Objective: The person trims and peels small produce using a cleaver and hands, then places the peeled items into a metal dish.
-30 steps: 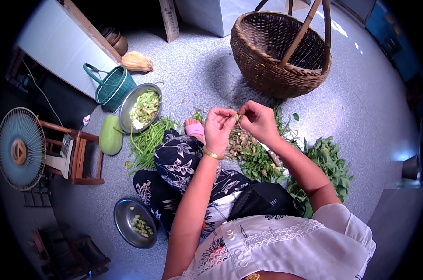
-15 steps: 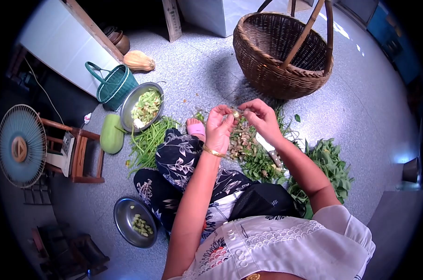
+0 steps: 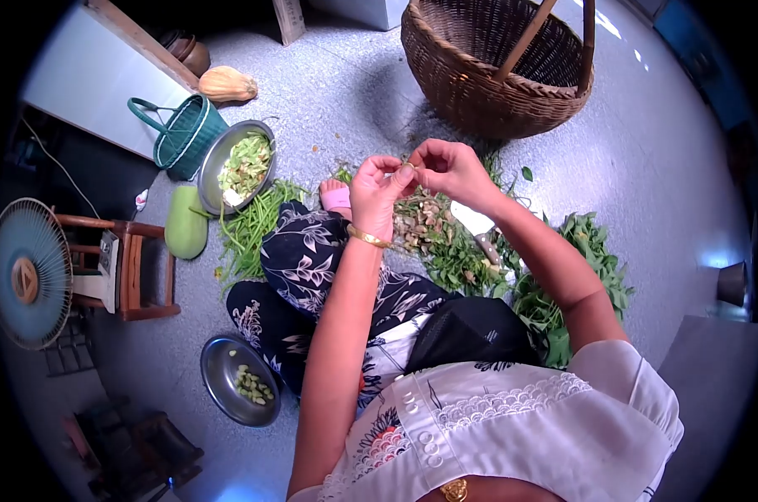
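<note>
My left hand (image 3: 377,188) and my right hand (image 3: 454,174) meet in front of me, thumbs and fingertips pinched together. Whatever small thing they hold is mostly hidden by the fingers. Below them lies a heap of brownish peelings and pods (image 3: 425,219) mixed with green leaves (image 3: 461,261). A knife with a wide pale blade (image 3: 472,219) rests among these scraps, near my right forearm. To my left, a metal bowl (image 3: 214,386) contains several small pale-green pieces (image 3: 252,385).
Long green beans (image 3: 249,238) lie beside a tilted metal basin (image 3: 210,171) of chopped greens. Around it are a green gourd (image 3: 186,222), a teal basket (image 3: 186,146) and a pumpkin (image 3: 228,84). A wicker basket (image 3: 487,100) stands ahead, leafy stems (image 3: 575,293) right, a fan (image 3: 32,272) left.
My hands have drawn closer together, and the small pale thing seen between the fingertips is now mostly covered. The view has tilted slightly, shifting the surroundings up and left.
</note>
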### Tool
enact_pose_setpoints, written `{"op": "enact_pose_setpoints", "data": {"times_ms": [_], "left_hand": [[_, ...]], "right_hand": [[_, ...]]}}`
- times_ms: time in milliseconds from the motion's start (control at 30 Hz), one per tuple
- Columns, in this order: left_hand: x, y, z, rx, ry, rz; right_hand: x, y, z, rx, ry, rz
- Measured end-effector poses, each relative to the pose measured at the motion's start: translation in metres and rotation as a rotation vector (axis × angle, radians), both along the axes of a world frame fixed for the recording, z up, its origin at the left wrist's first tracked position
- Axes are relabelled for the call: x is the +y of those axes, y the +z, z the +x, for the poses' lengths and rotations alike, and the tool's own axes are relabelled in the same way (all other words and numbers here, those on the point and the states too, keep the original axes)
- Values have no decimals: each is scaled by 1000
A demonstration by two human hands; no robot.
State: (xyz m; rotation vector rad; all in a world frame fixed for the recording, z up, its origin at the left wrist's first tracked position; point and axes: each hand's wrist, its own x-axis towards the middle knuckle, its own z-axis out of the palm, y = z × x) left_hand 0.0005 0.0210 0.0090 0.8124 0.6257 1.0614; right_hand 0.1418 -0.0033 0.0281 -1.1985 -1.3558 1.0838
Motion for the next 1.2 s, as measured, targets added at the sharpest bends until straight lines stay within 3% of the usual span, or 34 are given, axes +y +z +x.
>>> {"op": "enact_pose_setpoints", "data": {"times_ms": [500,800,967,1133,1200], "left_hand": [[3,-10,4,138,34,213],[1,-7,2,116,-40,166],[1,-1,-2,52,-127,65],[3,-6,-2,33,-146,71],[4,-7,-2,41,-135,74]], "right_hand": [[-8,16,-15,-451,-183,184],[-5,9,-9,-581,-188,352],[-2,6,0,-292,-133,100],[0,-6,5,-131,-111,32],[-1,-4,3,201,-69,-120]]}}
